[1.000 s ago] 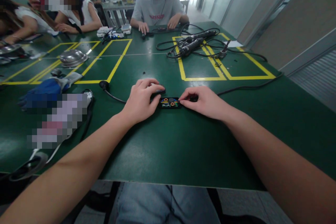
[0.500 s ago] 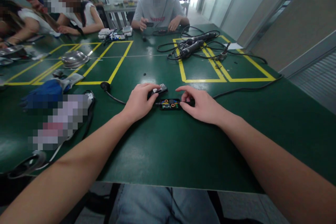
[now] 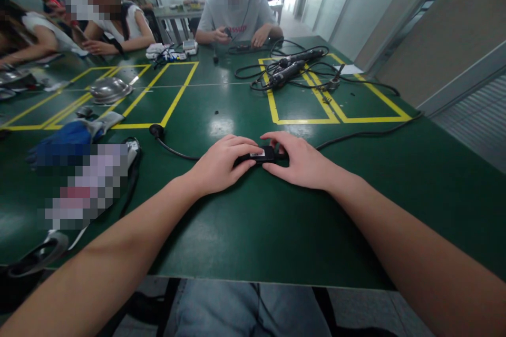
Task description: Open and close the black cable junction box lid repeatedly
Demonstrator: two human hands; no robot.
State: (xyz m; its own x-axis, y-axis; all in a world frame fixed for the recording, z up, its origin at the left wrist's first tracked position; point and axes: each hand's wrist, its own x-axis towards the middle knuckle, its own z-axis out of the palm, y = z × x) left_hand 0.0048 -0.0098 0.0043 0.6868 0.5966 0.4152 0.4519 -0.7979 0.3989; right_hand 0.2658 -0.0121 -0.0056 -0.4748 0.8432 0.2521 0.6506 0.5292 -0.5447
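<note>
Black case (image 3: 259,156) well inside table (image 3: 253,231) edge

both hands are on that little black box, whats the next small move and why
Probably press down evenly on both ends of the black box. The left hand grips its left end, the right hand its right end; it lies flat on the green table, white label up, so even pressure should keep it from tipping.

A small closed black box (image 3: 259,156) with a white label on top lies flat on the green worktop (image 3: 253,231), lengthwise left-to-right.
</note>
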